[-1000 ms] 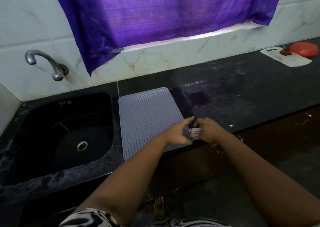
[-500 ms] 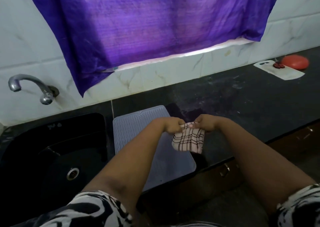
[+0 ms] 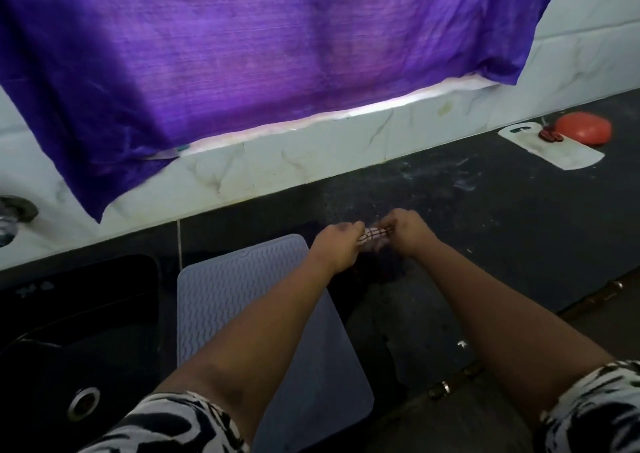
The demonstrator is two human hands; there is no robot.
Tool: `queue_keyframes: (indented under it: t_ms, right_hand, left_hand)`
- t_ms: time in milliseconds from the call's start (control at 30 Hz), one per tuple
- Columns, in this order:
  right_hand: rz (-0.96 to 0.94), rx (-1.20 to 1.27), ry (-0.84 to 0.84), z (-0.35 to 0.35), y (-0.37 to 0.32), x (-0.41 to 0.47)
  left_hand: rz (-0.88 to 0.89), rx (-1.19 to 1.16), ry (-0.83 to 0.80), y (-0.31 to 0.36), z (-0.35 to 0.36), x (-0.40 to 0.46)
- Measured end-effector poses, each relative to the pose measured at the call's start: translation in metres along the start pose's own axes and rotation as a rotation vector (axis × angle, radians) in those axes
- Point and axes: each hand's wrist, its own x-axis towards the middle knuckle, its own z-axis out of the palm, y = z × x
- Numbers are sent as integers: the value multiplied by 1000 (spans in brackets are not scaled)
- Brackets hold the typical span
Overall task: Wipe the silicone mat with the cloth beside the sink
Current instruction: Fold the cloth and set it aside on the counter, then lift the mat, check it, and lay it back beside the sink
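A grey silicone mat [image 3: 228,300] with a wavy ribbed surface lies on the black counter, right of the sink. Both hands hold a white cloth with dark checks [image 3: 375,236] just past the mat's far right corner. My left hand [image 3: 337,246] grips the cloth's left end and my right hand [image 3: 407,232] grips its right end. The cloth is bunched into a short strip between them, and most of it is hidden by the fingers. My left forearm crosses over the mat's right half.
A black sink [image 3: 79,341] with a round drain sits at the left, its tap [image 3: 14,213] at the frame edge. A purple curtain [image 3: 259,54] hangs over the tiled wall. A white cutting board [image 3: 561,149] and a red object [image 3: 583,128] lie far right. Drawer handles show below the counter edge.
The hands have moved away from me toward the wall with the cloth. The cloth hung open half a second ago; now it is bunched tight between both fists. The camera has tilted closer.
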Motion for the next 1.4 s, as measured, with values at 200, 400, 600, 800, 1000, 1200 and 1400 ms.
queue_keyframes:
  t_ms: [200,400,600,800,1000,1200,1400]
  right_hand:
    - [43,239,1,69,43,-31]
    - [-44,224,44,71,62,-13]
    - [-61,-195,-347,87,65,5]
    - [5,-246,-267,79,40,11]
    - [-389,53,-7,100,-56,-58]
    - [-549,17,-389,143,-127,-129]
    - [-501,-249,-530,138,-154,-162]
  left_hand:
    - [55,-30,-124,6,68,-14]
    - [-95,-152,23,16,81,-28]
    - [-294,-11,-275,16,99,-7]
    - [-380,-115,-45,15,90,-30]
    - [-471,-108,-2,-14,48,-133]
    - [-601,-144,-302,-32,17,-255]
    - [-521,-143,-317,-29,21,-329]
